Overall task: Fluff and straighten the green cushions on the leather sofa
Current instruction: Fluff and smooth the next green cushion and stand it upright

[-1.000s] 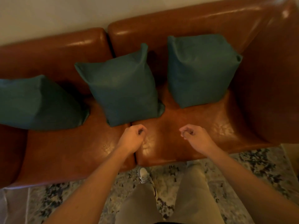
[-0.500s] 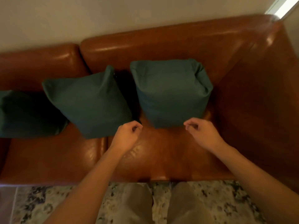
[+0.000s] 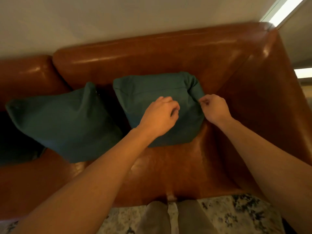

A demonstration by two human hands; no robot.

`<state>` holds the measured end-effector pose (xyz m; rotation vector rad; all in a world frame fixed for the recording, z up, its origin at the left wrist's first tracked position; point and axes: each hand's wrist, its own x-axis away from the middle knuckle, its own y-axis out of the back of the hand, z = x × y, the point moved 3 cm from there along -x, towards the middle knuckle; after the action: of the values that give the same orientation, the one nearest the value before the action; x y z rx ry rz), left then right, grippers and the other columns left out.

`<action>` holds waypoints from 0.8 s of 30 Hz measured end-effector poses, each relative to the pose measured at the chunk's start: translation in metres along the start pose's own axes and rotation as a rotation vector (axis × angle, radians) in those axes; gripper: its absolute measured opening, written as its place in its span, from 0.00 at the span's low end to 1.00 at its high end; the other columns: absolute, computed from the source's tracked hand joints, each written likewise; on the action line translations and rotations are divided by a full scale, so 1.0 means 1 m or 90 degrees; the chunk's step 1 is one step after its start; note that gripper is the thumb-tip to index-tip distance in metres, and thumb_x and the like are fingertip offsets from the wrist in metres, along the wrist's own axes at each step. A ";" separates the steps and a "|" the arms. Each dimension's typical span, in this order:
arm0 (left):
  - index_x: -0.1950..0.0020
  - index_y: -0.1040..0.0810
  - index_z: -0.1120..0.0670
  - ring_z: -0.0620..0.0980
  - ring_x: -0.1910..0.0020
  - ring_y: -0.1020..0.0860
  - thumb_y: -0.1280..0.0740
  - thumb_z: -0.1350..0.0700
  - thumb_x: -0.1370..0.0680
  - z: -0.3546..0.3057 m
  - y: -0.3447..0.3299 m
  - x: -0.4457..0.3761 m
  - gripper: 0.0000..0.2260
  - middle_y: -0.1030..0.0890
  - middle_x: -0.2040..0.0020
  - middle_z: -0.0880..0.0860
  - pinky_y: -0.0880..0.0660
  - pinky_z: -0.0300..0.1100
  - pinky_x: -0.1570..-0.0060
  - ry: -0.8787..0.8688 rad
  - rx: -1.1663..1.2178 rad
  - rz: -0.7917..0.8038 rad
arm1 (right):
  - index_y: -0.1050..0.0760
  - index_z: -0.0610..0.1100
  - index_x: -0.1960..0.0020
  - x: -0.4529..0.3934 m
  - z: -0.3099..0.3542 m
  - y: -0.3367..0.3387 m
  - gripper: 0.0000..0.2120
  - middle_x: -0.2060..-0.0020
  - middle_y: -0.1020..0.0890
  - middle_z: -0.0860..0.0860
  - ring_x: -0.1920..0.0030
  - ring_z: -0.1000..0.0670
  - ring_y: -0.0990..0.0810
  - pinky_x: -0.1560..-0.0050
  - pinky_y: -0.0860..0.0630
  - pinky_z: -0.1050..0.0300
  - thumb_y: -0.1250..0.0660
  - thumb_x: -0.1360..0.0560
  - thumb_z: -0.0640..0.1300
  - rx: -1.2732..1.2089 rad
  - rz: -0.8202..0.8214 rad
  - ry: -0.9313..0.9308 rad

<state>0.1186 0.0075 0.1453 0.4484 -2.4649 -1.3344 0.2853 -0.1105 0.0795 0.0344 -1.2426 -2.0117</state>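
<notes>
Fingers [image 3: 205, 103] of your right hand [image 3: 215, 108] are pinching the right cushion's [image 3: 152, 89] side edge; your left hand [image 3: 159, 115] is curling loosely over its front, grip unclear. It's leaning at the sofa's [image 3: 168, 54] right end, looking soft and light; take its corners.

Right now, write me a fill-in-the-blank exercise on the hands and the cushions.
1. Both hands reach the ____most green fabric cushion.
2. The right hand pinches that cushion's ____ edge.
3. The left hand is curled over that cushion's ____ face.
4. The cushions sit on a brown ____ sofa.

Missing words: right; right; front; leather
</notes>
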 end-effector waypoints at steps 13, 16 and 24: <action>0.39 0.22 0.52 0.55 0.30 0.36 0.40 0.49 0.21 -0.007 -0.059 -0.073 0.15 0.24 0.39 0.51 0.47 0.52 0.28 -0.057 -0.257 0.074 | 0.27 0.41 0.68 -0.039 0.008 0.003 0.15 0.68 0.26 0.45 0.58 0.43 0.24 0.61 0.34 0.56 0.36 0.24 0.43 0.177 0.302 0.117; 0.37 0.23 0.52 0.55 0.31 0.35 0.39 0.45 0.22 -0.009 -0.065 -0.074 0.18 0.24 0.39 0.51 0.47 0.54 0.28 -0.021 -0.271 0.069 | 0.25 0.40 0.66 -0.043 0.011 -0.001 0.12 0.67 0.23 0.46 0.57 0.43 0.23 0.61 0.32 0.55 0.36 0.25 0.42 0.170 0.326 0.106; 0.34 0.24 0.51 0.54 0.32 0.36 0.38 0.47 0.22 -0.009 -0.065 -0.076 0.19 0.26 0.38 0.50 0.46 0.53 0.27 0.034 -0.241 0.038 | 0.21 0.46 0.59 -0.041 -0.006 0.000 0.03 0.65 0.26 0.57 0.61 0.54 0.24 0.59 0.31 0.62 0.31 0.26 0.44 -0.032 0.166 0.108</action>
<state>0.1996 -0.0023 0.0862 0.3098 -2.0966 -1.6903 0.3167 -0.0901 0.0620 0.0165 -1.0332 -1.7745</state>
